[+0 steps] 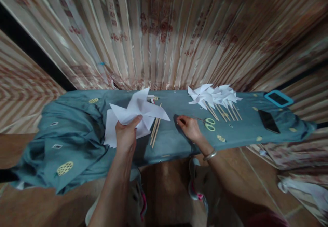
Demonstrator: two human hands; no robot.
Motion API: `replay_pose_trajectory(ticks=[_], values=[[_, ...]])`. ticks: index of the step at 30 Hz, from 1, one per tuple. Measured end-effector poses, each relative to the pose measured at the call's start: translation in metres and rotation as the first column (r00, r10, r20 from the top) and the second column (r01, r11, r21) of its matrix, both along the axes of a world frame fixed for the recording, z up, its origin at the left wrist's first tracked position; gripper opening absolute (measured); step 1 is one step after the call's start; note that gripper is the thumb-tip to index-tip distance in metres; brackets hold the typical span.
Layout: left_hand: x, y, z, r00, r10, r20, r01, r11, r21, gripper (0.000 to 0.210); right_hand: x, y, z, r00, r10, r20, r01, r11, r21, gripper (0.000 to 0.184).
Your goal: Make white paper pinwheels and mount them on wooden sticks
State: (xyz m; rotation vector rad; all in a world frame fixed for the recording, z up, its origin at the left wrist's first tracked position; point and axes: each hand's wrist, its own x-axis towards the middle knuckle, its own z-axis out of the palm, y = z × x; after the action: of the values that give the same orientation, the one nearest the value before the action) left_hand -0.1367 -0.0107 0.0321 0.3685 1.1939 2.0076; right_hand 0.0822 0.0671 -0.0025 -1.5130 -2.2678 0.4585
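Note:
My left hand (126,133) grips a white paper pinwheel (138,105), its thumb pressed on the paper near the centre. Under it lie white paper sheets (110,129). Several thin wooden sticks (155,131) rest on the cloth just right of the paper. My right hand (189,126) hovers over the cloth with thumb and fingertips pinched together; something tiny may be between them, too small to name. Close to its right are scissors (209,124) with green handles, their blades partly hidden by the hand.
Several finished white pinwheels (214,95) on sticks lie at the back right. A blue-framed tablet (279,98) and a dark phone (269,121) are at the right end. The green cloth (174,145) is bunched up on the left. Pleated curtains (159,32) hang behind.

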Motion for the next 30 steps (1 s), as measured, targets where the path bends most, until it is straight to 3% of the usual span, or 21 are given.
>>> replay_pose_trajectory(ticks=[5,11,18,26,30], values=[[0.033,0.007,-0.009,0.987,-0.152,-0.057,0.147,0.985,-0.088,0.046,0.022,-0.015,-0.007,0.998,0.047,0.048,-0.047,0.999,0.002,0.025],[0.048,0.024,-0.012,0.991,-0.1,-0.09,0.092,0.992,-0.086,0.042,0.04,-0.005,-0.014,0.994,0.1,-0.041,-0.102,0.994,-0.048,0.026],[0.072,0.037,-0.019,0.977,-0.188,-0.102,0.176,0.977,-0.117,0.038,0.055,0.001,-0.013,0.968,0.181,-0.172,-0.201,0.974,-0.103,0.018],[0.096,0.054,-0.027,0.972,-0.213,-0.101,0.205,0.975,-0.087,0.03,0.046,-0.003,-0.009,0.982,0.169,-0.081,-0.176,0.98,-0.093,0.014],[0.1,0.058,-0.03,0.976,-0.199,-0.089,0.188,0.975,-0.122,0.028,0.07,0.009,-0.011,0.963,0.04,-0.267,-0.062,0.995,-0.077,0.014]])
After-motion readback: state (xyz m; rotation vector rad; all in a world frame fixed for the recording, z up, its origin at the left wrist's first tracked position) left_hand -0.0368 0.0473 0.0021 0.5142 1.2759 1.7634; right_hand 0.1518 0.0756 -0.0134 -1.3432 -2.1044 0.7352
